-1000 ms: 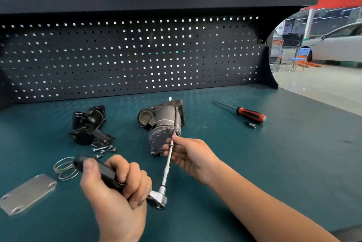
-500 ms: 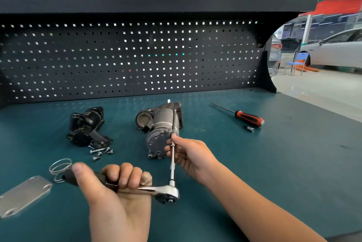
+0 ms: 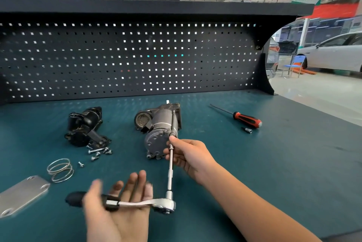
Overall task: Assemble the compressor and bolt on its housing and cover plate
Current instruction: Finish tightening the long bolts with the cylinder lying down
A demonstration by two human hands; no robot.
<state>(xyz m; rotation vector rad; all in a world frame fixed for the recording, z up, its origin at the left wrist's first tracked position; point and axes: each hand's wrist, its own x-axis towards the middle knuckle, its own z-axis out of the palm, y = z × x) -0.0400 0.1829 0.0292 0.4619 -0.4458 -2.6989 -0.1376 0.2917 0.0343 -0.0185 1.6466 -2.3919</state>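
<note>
Left hand lies open-fingered under the ratchet, right hand pinches the extension at the compressor: the unheld ratchet could drop, levering it off.

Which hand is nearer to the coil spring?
Left. The left hand lies just right of the coil spring, under the ratchet handle; the right hand pinches the extension bar beside the compressor, farther away.

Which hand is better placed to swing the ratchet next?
Left. The left hand lies open under the ratchet handle; the right hand pinches the extension at the compressor, steadying it.
</note>
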